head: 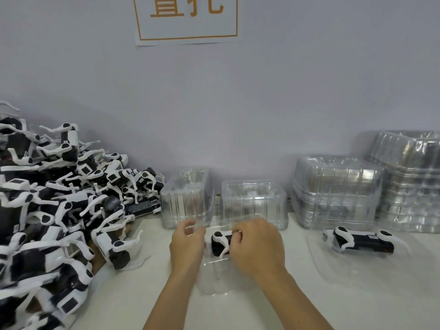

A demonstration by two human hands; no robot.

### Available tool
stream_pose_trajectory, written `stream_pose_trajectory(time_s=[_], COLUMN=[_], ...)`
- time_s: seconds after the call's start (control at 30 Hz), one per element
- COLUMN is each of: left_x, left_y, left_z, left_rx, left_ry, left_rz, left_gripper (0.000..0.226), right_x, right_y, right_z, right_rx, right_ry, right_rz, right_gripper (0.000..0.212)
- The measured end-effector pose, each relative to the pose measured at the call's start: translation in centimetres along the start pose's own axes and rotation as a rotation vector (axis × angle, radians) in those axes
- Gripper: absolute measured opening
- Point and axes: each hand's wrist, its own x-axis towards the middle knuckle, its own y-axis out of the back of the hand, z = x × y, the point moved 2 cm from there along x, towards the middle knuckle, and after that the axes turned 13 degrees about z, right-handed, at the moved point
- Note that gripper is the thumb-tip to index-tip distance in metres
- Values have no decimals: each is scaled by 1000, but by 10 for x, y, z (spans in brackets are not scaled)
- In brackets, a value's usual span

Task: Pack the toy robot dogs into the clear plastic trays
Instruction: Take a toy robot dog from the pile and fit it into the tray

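On the pale, matte tabletop [147, 294], both hands work at a thin, glossy clear tray [214, 279] with moulded hollows. A black-and-white toy robot dog [220, 242] of hard plastic lies in it. The left hand [187, 244] pinches the tray's far rim; the right hand [257, 244] curls its fingers on the dog. A jumbled heap of dogs [54, 203] rises at left. Another dog [359, 240] lies in a tray [333, 267] at right, before ribbed stacks of clear trays [338, 191].
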Motion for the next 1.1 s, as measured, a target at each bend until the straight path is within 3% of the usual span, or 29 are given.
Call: stream_pose_trajectory(time_s=[0.1,0.2,0.4,0.57,0.7,0.87,1.0,1.1], left_x=[-4,-9,-23,-25,-28,-32,-31,-33], left_y=[6,9,7,6,5,9,10,12], left_z=[2,1,-8,-10,-10,-6,-6,-5], left_rx=[34,18,80,48,36,96,314,406], left_ry=[-45,-14,-73,-102,-165,-496,-638,-628], left_rz=[33,-106,-257,-187,-155,-58,-228,-321], left_gripper=[24,44,84,77,69,43,34,35], right_x=[-7,-9,-12,-10,-9,-7,-7,-6], right_y=[2,1,8,15,13,11,13,16], right_z=[-5,-2,1,4,5,5,4,3], right_rx=[-19,10,128,258,200,134,69,53], right_ry=[-22,-21,-14,-6,48,71,100,72], right_rz=[-12,-54,-68,-100,-165,-225,-250,-279], right_gripper=[28,37,29,33,37,40,41,40])
